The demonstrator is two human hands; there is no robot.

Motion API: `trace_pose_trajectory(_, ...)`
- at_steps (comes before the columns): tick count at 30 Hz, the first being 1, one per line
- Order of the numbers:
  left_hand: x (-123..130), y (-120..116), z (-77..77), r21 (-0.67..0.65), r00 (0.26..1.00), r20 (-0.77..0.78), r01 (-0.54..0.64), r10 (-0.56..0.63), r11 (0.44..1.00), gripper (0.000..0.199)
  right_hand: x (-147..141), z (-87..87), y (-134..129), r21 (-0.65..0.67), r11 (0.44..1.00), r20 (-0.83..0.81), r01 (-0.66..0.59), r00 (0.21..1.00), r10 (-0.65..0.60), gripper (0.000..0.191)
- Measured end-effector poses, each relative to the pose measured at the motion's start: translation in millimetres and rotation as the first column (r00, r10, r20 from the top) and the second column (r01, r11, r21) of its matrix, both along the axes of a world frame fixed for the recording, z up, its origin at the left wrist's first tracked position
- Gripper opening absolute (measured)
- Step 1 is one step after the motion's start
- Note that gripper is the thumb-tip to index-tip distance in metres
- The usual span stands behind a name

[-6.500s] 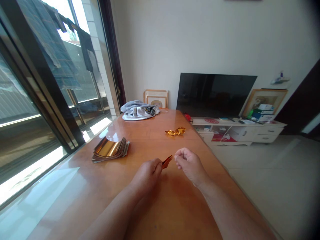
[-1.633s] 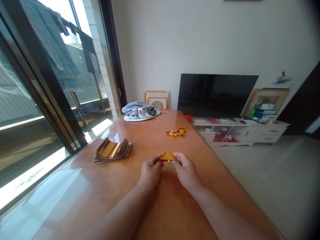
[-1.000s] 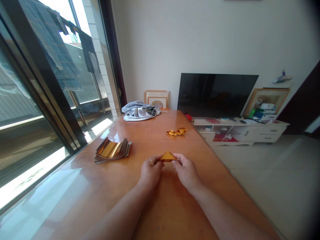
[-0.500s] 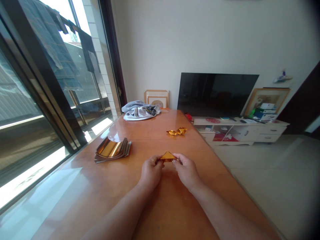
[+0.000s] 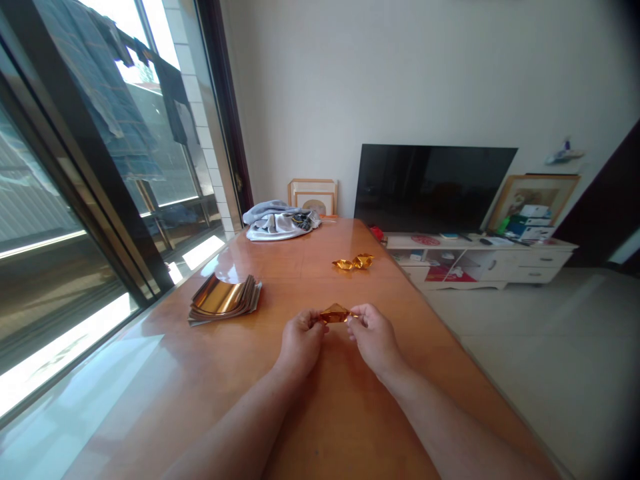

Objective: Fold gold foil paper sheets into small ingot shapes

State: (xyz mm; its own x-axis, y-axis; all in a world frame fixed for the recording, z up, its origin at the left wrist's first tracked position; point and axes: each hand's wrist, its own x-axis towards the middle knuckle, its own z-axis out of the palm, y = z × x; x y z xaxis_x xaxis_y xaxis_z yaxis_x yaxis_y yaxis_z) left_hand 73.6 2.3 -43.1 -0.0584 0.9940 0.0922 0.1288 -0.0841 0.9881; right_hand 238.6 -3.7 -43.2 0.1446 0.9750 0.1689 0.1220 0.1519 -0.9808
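Note:
Between my two hands is a small folded piece of shiny gold foil paper (image 5: 335, 313), with a raised peak in its middle. My left hand (image 5: 303, 339) pinches its left end, and my right hand (image 5: 374, 339) pinches its right end. Both hands are closed, held low over the wooden table (image 5: 315, 427). Farther off, toward the right edge, lie folded gold foil pieces (image 5: 354, 263). On the left of the table rests a curved stack of gold foil sheets (image 5: 224, 299).
A crumpled grey and white cloth (image 5: 281, 221) lies at the table's far end. Behind stand a black television (image 5: 434, 188) and a white cabinet (image 5: 540, 257). A dark-framed glass door (image 5: 145, 267) runs along the left side.
The foil piece has gone from a flat triangle to a rounder, opened shape with a lower peak. My right fingers have shifted slightly at its right end. The other things lie as before.

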Motion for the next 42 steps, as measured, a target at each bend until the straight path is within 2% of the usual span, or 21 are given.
trace_pose_trajectory(5, 0.0, -0.3, 0.1, -0.03, 0.999, 0.033, -0.012, 0.013, 0.999, 0.02, -1.0, 0.5, -1.1, -0.006, 1.0, -0.002, -0.017, 1.0, 0.017, 0.022)
trace_pose_trajectory(9, 1.7, -2.4, 3.3, -0.055, 0.993, 0.113, 0.025, -0.019, 0.998, 0.025, -2.0, 2.3, -3.0, -0.033, 0.999, -0.043, -0.032, 0.999, 0.03, 0.026)
trace_pose_trajectory(14, 1.8, -4.5, 7.2, -0.055, 0.991, 0.123, 0.049, -0.042, 0.997, 0.026, -1.5, 5.5, -4.5, -0.07, 0.997, -0.057, -0.044, 0.998, 0.04, 0.022)
trace_pose_trajectory(19, 0.4, -3.6, 5.5, -0.06, 0.994, 0.104, 0.042, -0.035, 0.997, 0.022, -2.2, 7.2, -5.4, -0.08, 0.996, -0.072, -0.05, 0.996, 0.045, 0.022)
trace_pose_trajectory(30, 2.3, -1.2, 2.4, -0.092, 0.976, 0.217, 0.048, -0.027, 0.995, 0.018, -3.8, 8.8, -6.0, -0.091, 0.995, -0.118, -0.051, 0.992, 0.04, 0.019)
trace_pose_trajectory(36, 0.3, -1.2, 1.7, -0.087, 0.987, 0.154, 0.047, -0.033, 0.995, 0.017, -3.6, 7.6, -5.9, -0.092, 0.995, -0.103, -0.041, 0.994, 0.032, 0.018)
trace_pose_trajectory(42, 1.4, -3.3, 4.0, -0.108, 0.986, 0.165, 0.039, -0.021, 0.993, 0.02, -3.6, 8.0, -6.0, -0.091, 0.995, -0.092, -0.041, 0.995, 0.033, 0.019)
